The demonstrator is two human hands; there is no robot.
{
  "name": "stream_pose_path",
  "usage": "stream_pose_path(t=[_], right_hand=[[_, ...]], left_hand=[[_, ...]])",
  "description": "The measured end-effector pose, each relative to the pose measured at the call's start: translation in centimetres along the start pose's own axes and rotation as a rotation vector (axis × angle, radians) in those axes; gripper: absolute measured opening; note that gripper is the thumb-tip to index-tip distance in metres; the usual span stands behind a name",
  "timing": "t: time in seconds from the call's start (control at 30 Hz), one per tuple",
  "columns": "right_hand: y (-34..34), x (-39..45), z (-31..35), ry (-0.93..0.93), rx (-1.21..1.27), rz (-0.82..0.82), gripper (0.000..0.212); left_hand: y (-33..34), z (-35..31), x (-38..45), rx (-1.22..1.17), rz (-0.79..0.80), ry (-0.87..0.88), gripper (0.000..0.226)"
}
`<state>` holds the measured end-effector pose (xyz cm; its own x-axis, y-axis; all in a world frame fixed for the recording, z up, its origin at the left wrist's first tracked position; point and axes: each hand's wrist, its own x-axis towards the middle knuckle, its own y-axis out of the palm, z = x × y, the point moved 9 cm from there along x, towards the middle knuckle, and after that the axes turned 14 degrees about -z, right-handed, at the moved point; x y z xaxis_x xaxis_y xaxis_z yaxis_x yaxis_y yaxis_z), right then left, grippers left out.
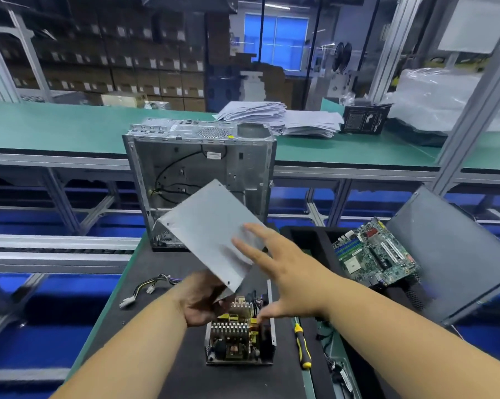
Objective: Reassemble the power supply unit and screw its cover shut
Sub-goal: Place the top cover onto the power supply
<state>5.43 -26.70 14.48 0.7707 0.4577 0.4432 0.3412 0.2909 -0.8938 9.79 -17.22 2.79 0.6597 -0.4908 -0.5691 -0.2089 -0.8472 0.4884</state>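
The open power supply unit lies on the black mat near me, its heat sinks, coils and yellow parts exposed. Its cable bundle trails off to the left. My left hand grips the near corner of the grey metal cover, which is tilted up in the air above the unit. My right hand is spread, with straight fingers against the cover's right edge and the thumb low over the unit.
An empty computer case stands upright behind the mat. A yellow-and-black screwdriver lies right of the unit. A motherboard rests in a black tray at right, beside a grey side panel. Paper stacks sit on the far green bench.
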Motion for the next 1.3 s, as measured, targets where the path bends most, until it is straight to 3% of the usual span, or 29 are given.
stream_pose_path(t=[0.1,0.2,0.43,0.7,0.83,0.97,1.3], right_hand=[[-1.1,1.8,-0.3,0.055,0.072,-0.074,0.127],[-1.9,3.7,-0.6,0.06,0.014,-0.122,0.132],[-0.1,6.0,0.0,0.038,-0.118,0.013,0.148],[0.8,6.0,0.9,0.021,-0.175,0.06,0.147],[1.2,5.8,0.6,0.043,-0.191,0.091,0.152],[1.6,5.4,0.3,0.056,-0.202,0.108,0.155],[2.1,5.1,-0.1,0.06,-0.169,0.093,0.142]], left_hand=[[-0.9,-1.5,-0.2,0.033,0.03,-0.022,0.02],[-2.5,-1.9,0.1,0.236,0.015,-0.024,0.017],[-3.7,-0.8,0.7,0.511,0.11,-0.063,0.024],[-4.9,-0.7,2.2,0.45,0.048,-0.089,0.021],[-4.8,-0.5,2.7,0.43,0.023,-0.089,0.043],[-4.5,0.4,2.9,0.439,0.038,-0.121,0.023],[-4.4,1.0,3.1,0.355,0.023,-0.163,0.03]])
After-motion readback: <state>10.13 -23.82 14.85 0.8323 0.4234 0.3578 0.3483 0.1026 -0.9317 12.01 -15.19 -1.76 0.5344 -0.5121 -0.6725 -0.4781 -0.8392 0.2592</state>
